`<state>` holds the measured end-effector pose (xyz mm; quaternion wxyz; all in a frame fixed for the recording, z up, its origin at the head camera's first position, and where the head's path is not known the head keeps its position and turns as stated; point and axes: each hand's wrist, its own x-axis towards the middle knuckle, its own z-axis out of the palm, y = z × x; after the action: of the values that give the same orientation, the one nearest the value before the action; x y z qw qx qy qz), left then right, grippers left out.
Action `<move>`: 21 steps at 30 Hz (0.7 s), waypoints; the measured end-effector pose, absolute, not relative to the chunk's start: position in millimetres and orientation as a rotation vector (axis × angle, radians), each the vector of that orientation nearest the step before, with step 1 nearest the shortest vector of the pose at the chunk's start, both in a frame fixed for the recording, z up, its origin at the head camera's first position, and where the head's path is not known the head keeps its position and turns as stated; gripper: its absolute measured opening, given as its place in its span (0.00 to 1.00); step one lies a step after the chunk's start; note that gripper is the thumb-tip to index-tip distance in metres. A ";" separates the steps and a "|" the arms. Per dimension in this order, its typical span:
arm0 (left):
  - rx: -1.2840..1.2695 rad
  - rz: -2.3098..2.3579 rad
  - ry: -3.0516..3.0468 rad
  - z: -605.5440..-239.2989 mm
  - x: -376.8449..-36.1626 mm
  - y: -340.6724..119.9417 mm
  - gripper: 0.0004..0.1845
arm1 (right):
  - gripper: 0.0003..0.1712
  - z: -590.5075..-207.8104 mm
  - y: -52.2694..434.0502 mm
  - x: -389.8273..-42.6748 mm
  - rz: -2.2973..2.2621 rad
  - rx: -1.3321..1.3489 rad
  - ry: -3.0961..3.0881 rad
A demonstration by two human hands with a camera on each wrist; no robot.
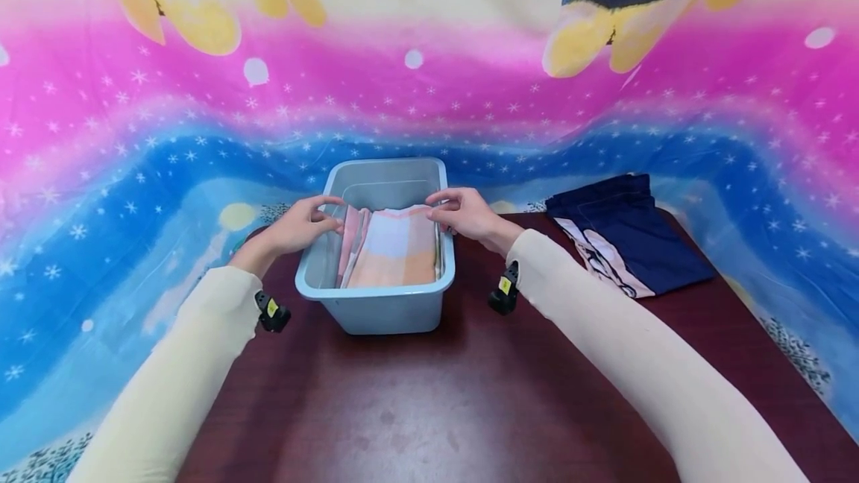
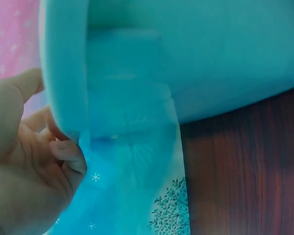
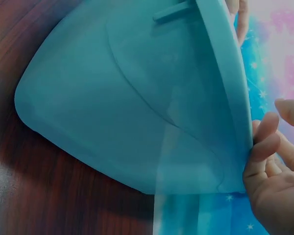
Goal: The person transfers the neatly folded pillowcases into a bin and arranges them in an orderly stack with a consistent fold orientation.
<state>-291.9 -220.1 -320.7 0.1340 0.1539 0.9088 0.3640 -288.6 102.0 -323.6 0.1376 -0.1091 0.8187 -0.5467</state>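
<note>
A grey-blue plastic bin [image 1: 376, 291] stands on the table with folded cloths inside. On top lies a peach and white checked cloth [image 1: 396, 244], and a pink folded cloth [image 1: 349, 241] is tucked along its left side. My left hand [image 1: 302, 226] is at the bin's left rim, thumb and index finger apart over the opening. At the right rim, my right hand [image 1: 466, 213] has its thumb and index finger separated above the checked cloth's edge. Both wrist views show loosely bent lower fingers beside the outer rim; whether they press on it is unclear.
A folded navy garment [image 1: 637, 237] with a white and pink printed part lies on the right of the dark red-brown table [image 1: 403, 408]. A colourful patterned sheet [image 1: 416, 103] hangs behind and around the table. Small black cameras [image 1: 505, 289] sit on both wrists.
</note>
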 end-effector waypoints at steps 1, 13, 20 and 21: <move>0.435 1.064 2.639 -320.1 -291.0 -220.1 0.28 | 0.20 -323.8 103.6 -288.3 -1.593 -0.321 2.362; 0.382 1.142 2.651 -307.7 -269.6 -214.7 0.27 | 0.25 -324.2 134.5 -276.7 -1.595 -0.364 2.334; 0.459 1.125 2.701 -304.1 -257.3 -199.1 0.24 | 0.24 -326.8 164.2 -267.4 -1.526 -0.420 2.411; 0.471 1.124 2.702 -304.8 -255.7 -196.8 0.24 | 0.24 -327.5 168.4 -265.8 -1.513 -0.426 2.420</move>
<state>-255.7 -196.8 -304.8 0.0887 0.1582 0.9080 0.3778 -265.8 168.4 -327.5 0.1277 -0.1464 0.8318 -0.5199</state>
